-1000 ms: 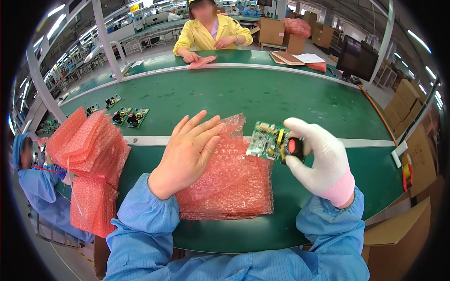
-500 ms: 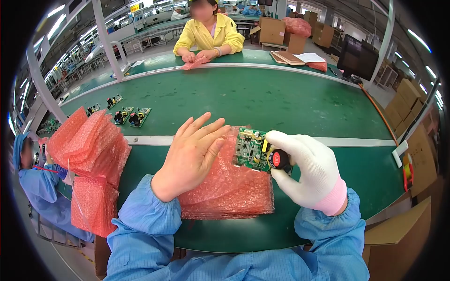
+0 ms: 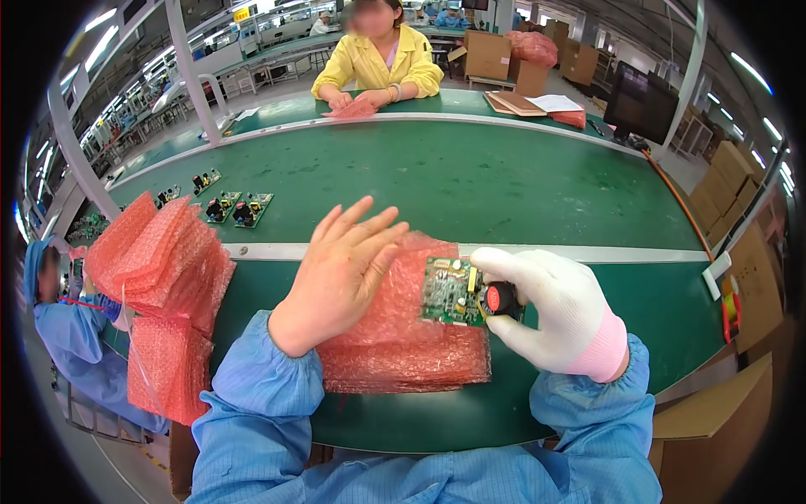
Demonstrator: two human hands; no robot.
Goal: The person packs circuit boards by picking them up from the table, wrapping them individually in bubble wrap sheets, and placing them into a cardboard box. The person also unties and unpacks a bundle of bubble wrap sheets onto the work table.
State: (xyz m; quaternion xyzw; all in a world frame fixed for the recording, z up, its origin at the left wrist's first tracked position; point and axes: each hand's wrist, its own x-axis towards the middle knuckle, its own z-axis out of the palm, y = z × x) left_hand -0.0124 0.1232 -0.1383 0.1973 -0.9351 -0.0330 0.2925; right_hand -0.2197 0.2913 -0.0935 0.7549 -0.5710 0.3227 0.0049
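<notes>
My right hand (image 3: 558,311), in a white glove with a pink cuff, grips a green circuit board (image 3: 449,290) by its right end. A round black component with a red top (image 3: 500,297) sits between the thumb and fingers. Beneath the board lies a stack of pink bubble-wrap bags (image 3: 411,361) on the green bench. My bare left hand (image 3: 340,277) is spread out over the left part of the top bag, its fingers pointing away from me. Whether its palm presses on the bag is hidden.
More pink bubble-wrap bags (image 3: 164,277) are piled at the left. Several circuit boards (image 3: 252,210) lie beyond them on the belt. Across the bench, a person in yellow (image 3: 382,63) handles pink wrap. A co-worker in blue (image 3: 75,344) is at far left; a monitor (image 3: 640,102) stands at back right.
The circuit board has come slightly lower and toward me in my right hand, its face tilting. My left hand has shifted a little left and its fingers have lifted slightly.
</notes>
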